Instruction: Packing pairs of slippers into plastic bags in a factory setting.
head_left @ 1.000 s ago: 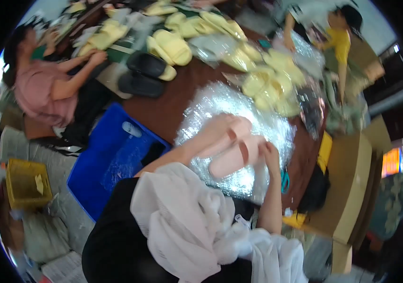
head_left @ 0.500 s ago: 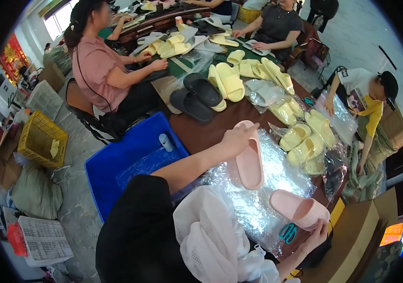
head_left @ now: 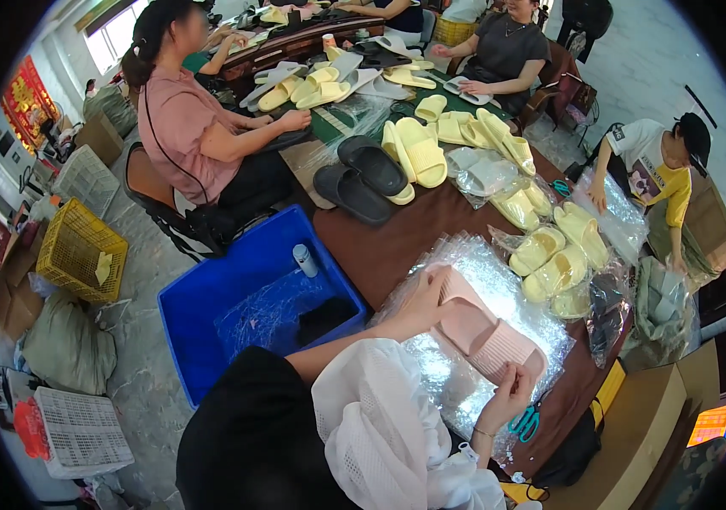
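Observation:
Two pale pink slippers come together above a stack of shiny clear plastic bags (head_left: 482, 252) on the brown table. My left hand (head_left: 419, 308) grips the farther slipper (head_left: 468, 320) by its left end. At the nearer slipper (head_left: 505, 350), my right hand (head_left: 507, 401) has its fingers closed on the ribbed strap end. The slippers overlap in the middle, lying slantwise from upper left to lower right. Teal-handled scissors (head_left: 523, 422) lie just right of my right wrist.
A blue bin (head_left: 174, 340) stands left of the table, with a small white bottle (head_left: 304, 260) in it. Bagged yellow slippers (head_left: 555, 270) lie to the right, black slippers (head_left: 351, 194) farther back. An open carton (head_left: 647, 425) stands at the right. Other people sit or bend around the table.
My right hand has brought its slipper left and up against the other one. My left hand has lowered its slipper and turned it slantwise.

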The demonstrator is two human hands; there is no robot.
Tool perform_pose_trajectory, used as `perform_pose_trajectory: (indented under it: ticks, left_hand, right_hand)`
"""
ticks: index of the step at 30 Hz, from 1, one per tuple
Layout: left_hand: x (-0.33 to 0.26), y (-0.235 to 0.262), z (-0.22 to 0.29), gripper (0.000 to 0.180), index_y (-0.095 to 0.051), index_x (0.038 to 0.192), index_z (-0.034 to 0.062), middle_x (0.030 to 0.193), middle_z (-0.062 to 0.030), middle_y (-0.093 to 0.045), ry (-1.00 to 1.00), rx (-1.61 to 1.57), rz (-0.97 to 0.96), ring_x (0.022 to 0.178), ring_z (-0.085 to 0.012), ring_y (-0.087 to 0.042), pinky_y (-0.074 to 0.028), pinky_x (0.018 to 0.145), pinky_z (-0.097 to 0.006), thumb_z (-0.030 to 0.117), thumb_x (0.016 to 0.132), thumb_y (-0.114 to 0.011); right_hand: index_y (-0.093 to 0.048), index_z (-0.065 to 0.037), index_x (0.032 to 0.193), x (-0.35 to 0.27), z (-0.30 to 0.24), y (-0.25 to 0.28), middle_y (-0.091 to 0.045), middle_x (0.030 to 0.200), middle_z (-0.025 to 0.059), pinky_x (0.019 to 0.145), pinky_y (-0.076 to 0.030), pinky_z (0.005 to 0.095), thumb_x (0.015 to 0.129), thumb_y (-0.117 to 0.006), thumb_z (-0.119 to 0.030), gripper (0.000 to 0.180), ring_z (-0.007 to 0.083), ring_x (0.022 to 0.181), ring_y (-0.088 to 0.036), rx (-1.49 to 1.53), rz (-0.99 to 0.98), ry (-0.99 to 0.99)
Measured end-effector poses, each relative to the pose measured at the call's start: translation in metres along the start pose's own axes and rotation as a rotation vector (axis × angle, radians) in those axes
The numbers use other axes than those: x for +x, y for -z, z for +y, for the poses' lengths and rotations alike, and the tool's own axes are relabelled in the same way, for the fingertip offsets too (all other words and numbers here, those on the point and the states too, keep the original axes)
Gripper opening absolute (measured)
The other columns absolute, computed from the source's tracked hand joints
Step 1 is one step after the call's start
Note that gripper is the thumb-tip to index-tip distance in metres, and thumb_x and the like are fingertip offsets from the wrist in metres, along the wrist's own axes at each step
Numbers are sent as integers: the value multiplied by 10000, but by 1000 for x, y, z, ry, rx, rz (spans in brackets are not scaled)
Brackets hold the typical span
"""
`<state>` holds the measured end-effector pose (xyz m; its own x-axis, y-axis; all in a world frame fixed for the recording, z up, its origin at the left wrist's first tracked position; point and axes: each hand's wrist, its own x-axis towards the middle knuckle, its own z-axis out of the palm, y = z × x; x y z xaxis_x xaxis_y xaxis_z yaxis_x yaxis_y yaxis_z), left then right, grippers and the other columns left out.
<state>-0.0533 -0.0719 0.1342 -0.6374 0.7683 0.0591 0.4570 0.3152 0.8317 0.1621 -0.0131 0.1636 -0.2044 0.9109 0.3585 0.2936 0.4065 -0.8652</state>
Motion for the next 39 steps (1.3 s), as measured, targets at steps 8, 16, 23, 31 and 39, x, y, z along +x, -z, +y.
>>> perform_pose_trajectory:
  ticks: [8, 16, 23, 31, 39]
  left_hand:
    - [-5, 16, -13, 605, -282, 1376, 65, 1180, -228, -444, 133, -445, -97, 766, -254, -612, -508, 474, -300, 128, 818, -508]
    - [-12, 18, -19, 447, -351, 1302, 23, 989, -160, -525, 342, -697, -95, 549, -197, -591, -504, 384, -306, 121, 876, -442]
    - [66, 90, -30, 460, -361, 1359, 136, 1143, -133, -534, 385, -752, 152, 726, -248, -642, -561, 439, -338, 151, 903, -422]
    - [225, 230, -55, 497, -418, 1327, 102, 1073, -165, -570, -31, -89, 422, 535, -203, -620, -478, 385, -273, 233, 853, -489]
    - [349, 220, -151, 686, -296, 1400, 191, 1330, -195, -416, 39, 553, 327, 1156, -379, -476, -400, 929, -438, 414, 807, -558]
  right_hand:
    - [-636, -11, 877, 1, -22, -17, -528, 1139, 135, 861, -393, 360, 812, -596, -10, 77, 286, 1032, -500, -266, -6, 380]
    - [-626, -80, 857, 13, -56, -51, -549, 1250, 146, 893, -324, 353, 768, -638, -66, 90, 287, 1179, -489, -509, -43, 656]
    - [-609, -21, 832, 35, -67, -45, -564, 1205, 184, 948, -381, 371, 802, -580, 1, 47, 332, 1169, -482, -61, -200, 535]
    - [-611, 11, 891, 8, 11, -19, -619, 1091, 156, 881, -435, 316, 861, -536, 1, 81, 229, 1004, -580, -29, -234, 35]
    - [-631, 22, 894, -2, 29, -17, -659, 858, 104, 685, -488, 267, 845, -567, 8, 81, 167, 758, -637, -121, -210, -191]
